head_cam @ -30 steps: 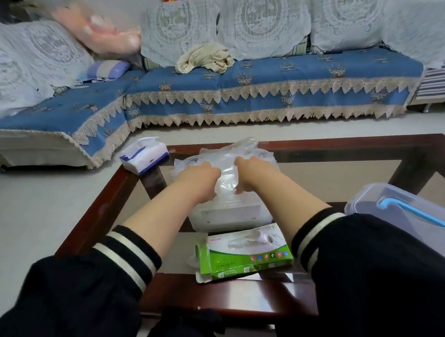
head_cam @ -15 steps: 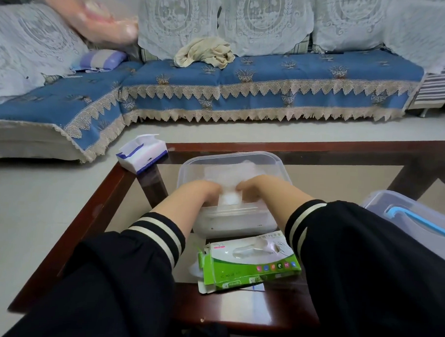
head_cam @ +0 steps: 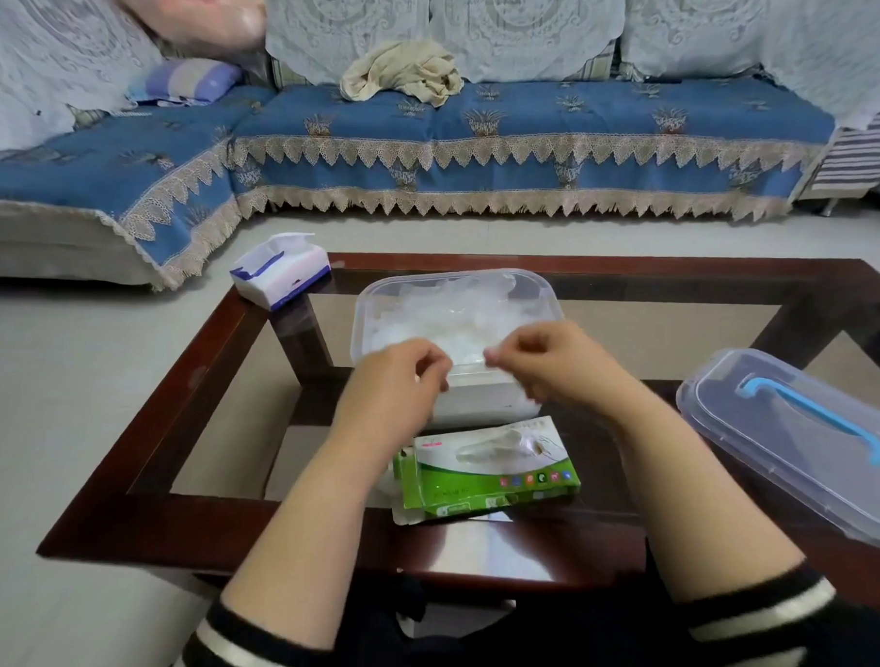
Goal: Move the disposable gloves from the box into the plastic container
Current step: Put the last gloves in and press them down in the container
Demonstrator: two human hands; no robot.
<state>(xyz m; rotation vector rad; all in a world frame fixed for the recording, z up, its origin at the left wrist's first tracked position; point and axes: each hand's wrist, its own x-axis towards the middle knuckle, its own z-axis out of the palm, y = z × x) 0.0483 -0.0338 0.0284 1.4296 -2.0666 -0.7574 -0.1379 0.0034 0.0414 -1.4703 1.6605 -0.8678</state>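
Note:
A clear plastic container point(head_cam: 545, 290) stands in the middle of the glass table, with a heap of transparent disposable gloves point(head_cam: 448, 321) inside it. My left hand point(head_cam: 398, 382) and my right hand point(head_cam: 545, 363) hover side by side over its near rim, fingers loosely curled. I see nothing held in either hand. The green and white glove box point(head_cam: 492, 474) lies on its side just in front of the container, below my hands, with a bit of clear film showing at its opening.
The container's clear lid point(head_cam: 786, 449) with a blue handle lies at the table's right edge. A white and blue tissue pack point(head_cam: 279, 276) sits on the far left corner. The table point(head_cam: 469, 551) has a dark red wooden frame. A blue sofa stands behind.
A second ago both hands held a bundle of gloves above the container, then pushed it down inside. Now the hands have lifted out and drawn back to the near rim, leaving the gloves inside.

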